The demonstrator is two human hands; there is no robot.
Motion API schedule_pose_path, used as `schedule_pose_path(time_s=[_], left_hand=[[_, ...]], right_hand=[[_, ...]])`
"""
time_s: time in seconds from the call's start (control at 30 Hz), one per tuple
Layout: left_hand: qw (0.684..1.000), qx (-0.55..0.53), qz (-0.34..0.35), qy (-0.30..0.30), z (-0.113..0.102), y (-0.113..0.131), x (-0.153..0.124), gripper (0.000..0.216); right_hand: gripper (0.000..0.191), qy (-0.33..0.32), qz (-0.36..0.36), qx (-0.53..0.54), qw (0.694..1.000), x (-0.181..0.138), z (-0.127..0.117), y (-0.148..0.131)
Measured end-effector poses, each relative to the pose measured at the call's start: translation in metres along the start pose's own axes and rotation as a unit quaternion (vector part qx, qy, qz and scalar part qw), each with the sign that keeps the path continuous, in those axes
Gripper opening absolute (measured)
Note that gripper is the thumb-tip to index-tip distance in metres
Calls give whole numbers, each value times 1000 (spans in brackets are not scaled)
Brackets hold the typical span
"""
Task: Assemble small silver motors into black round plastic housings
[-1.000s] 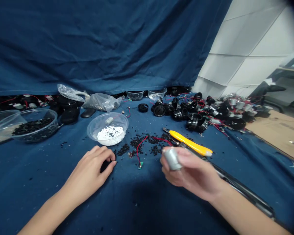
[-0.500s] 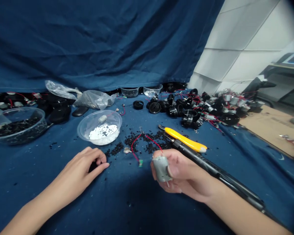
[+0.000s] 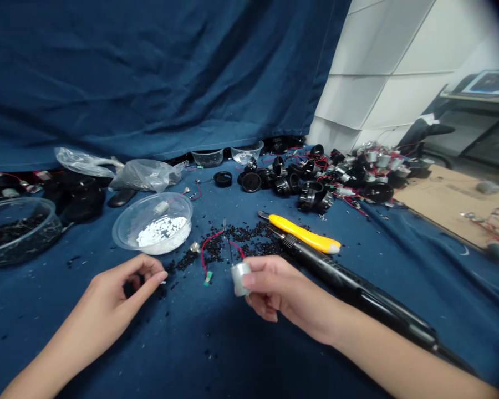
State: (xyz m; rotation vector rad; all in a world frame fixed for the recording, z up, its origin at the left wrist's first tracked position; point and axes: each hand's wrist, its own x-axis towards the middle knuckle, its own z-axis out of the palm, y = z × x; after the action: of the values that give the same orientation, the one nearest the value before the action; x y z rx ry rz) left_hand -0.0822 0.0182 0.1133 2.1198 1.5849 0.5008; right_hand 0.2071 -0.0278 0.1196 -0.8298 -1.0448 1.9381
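My right hand [image 3: 274,285] grips a small silver electric motor [image 3: 240,279] between thumb and fingers, above the cloth. Red and dark wires run from the motor to a small part with thin leads [image 3: 224,226], and another red wire ends at a little green circuit board [image 3: 208,277]. My left hand [image 3: 127,282] is closed in a pinch, with a tiny white piece [image 3: 163,282] showing at the fingertips. Just behind it stands a clear plastic bowl [image 3: 127,244] holding white pieces and one wired part. Small black screws [image 3: 249,238] lie scattered between and beyond the hands.
A yellow utility knife [image 3: 303,234] and a black electric screwdriver [image 3: 357,293] lie to the right. Black round housings [image 3: 286,183] and wired motors [image 3: 382,160] are heaped behind. At left are another clear tub [image 3: 45,233] and a plastic bag [image 3: 145,174]. Cardboard [image 3: 441,199] lies far right.
My right hand has turned the motor and moved it leftward, nearer my left hand. My left fingers have risen slightly and a white piece now shows at their tips. The view has shifted right.
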Motion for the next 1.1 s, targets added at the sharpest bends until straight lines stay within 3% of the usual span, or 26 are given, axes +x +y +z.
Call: schedule_pose_path(time_s=[0.07,0.2,0.33,0.47,0.53,0.63,0.8,0.97,1.1], left_hand=[[1000,-7,7,23,1,-1,-1,30],[998,-33,5,54,-1,1,-2,32],[994,87,62,22,-2,-3,1,30],[983,148,107,-19,1,-11,3,30],[985,138,94,-35,2,-13,3,33],[991,108,77,-21,0,-8,1,35],[996,70,51,29,-2,4,-5,33],[984,141,79,70,-5,-4,-3,26],[983,174,46,43,-10,-11,-1,25]], right_hand=[[31,23,15,-45,999,1,-1,2],[30,62,-41,-41,996,2,-3,1],[27,69,-65,-41,995,-5,-2,-7],[27,16,-152,79,985,-13,1,-14],[26,-10,-127,112,985,-13,1,-12],[25,-28,-79,73,994,-7,-3,-7],[26,6,-135,65,989,-5,-7,-8],[25,-10,-90,-28,995,-10,-8,-12],[29,8,-127,32,991,-10,-8,-14]])
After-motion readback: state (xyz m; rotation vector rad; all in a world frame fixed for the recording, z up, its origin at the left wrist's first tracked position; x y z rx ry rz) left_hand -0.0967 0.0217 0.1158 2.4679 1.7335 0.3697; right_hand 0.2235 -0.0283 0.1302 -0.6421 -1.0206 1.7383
